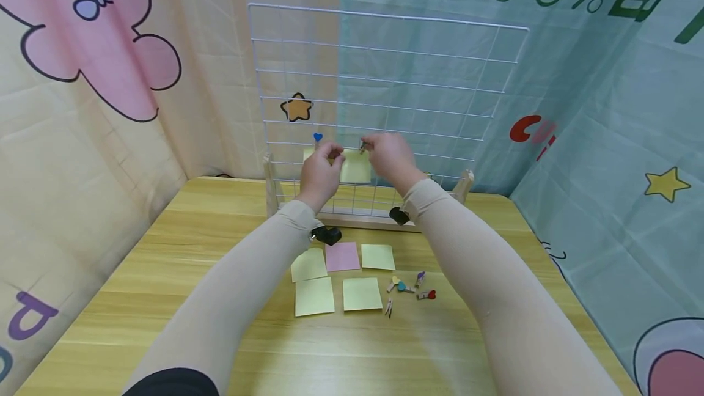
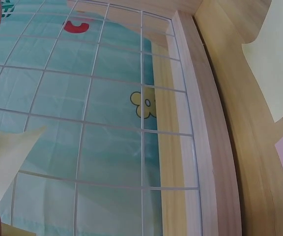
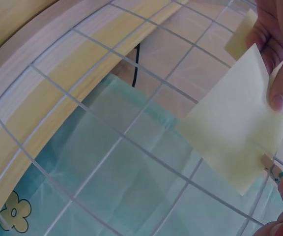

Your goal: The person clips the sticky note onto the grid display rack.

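My left hand (image 1: 321,177) pinches the upper edge of a pale yellow sticky note (image 1: 355,167) against the white wire grid (image 1: 434,85). In the right wrist view, the left thumb (image 3: 280,98) lies on the face of that note. My right hand (image 1: 392,156) grips a small wooden clothespin (image 3: 268,163) with a teal part, its tip over the note's edge at a grid wire. A second yellow note (image 1: 307,153) hangs beside it under a blue heart clothespin (image 1: 318,137), partly hidden by the left hand.
The grid stands in a wooden base (image 1: 363,221). Nearer on the table (image 1: 231,225) lie several yellow notes (image 1: 315,296) and one pink note (image 1: 342,256). Right of them are several small clothespins, including a red heart one (image 1: 426,294). Printed curtains surround the table.
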Demonstrator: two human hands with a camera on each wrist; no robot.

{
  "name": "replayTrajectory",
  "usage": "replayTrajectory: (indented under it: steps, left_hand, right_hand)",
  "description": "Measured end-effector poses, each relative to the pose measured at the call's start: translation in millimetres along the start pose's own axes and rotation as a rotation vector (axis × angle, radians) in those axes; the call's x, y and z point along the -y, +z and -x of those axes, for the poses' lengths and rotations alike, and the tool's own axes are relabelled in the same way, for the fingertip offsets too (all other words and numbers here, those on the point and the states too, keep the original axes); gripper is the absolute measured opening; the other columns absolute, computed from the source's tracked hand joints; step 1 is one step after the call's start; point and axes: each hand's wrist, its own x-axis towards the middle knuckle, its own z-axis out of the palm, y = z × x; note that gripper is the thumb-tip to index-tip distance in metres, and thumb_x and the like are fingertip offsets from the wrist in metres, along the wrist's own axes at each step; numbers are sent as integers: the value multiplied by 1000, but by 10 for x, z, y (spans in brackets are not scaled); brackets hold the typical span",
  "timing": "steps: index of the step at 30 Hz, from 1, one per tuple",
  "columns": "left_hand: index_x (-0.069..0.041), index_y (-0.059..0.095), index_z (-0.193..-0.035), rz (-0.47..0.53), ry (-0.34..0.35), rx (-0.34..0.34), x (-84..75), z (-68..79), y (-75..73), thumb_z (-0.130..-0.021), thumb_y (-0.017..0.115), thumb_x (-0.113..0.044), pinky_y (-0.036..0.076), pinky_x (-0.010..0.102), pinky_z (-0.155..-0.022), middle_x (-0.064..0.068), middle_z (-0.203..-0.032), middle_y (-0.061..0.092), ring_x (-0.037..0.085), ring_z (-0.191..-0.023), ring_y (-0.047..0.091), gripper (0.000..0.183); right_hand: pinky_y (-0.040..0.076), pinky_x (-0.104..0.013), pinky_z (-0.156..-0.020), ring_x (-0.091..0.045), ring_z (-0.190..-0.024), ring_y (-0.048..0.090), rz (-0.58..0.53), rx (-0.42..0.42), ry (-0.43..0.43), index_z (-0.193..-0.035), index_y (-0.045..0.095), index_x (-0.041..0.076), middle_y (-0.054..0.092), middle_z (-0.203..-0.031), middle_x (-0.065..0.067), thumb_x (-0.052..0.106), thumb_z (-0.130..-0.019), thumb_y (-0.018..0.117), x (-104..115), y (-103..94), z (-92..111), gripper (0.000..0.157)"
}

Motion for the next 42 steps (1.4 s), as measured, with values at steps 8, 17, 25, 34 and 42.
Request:
replayTrajectory:
  steps: [8,17,25,34,42]
  left_hand:
    - [-12,69,-123,-1,13,-3,-16,-1,6,-108,63,-21,60,40,-87,6,-118,74,25,-108,71,19]
    - [-12,69,-123,0,19,-3,-14,-3,10,-107,63,-21,60,40,-87,6,-117,74,25,-108,71,19]
    - [-13,69,-123,5,13,7,-16,9,-4,-108,62,-23,60,41,-88,5,-118,74,25,-107,70,19]
    - [-14,68,-125,1,-3,28,17,13,-27,-108,61,-24,60,40,-88,5,-118,74,24,-106,70,20]
    - [-14,69,-123,-6,9,19,43,11,-24,-108,63,-23,60,42,-89,5,-118,74,25,-108,70,19]
  right_hand:
    - [39,-25,-49,-14,-52,39,-20,-17,0,-160,45,23,69,-142,-8,25,-115,44,-36,89,31,46]
    - [39,-27,-50,-13,-49,37,-98,-24,-8,-162,42,24,74,-104,-13,25,-114,45,-76,120,49,48]
    - [38,-28,-47,-14,-44,36,-220,-59,-60,-162,43,25,46,-60,-2,24,-114,46,-161,177,99,48]
    - [37,-27,-47,-13,-45,35,-280,-17,-49,-163,41,29,35,-54,4,22,-112,51,-204,210,78,52]
    - [37,-27,-48,-13,-45,34,-298,11,-54,-164,40,27,33,-54,5,20,-111,52,-206,201,84,54]
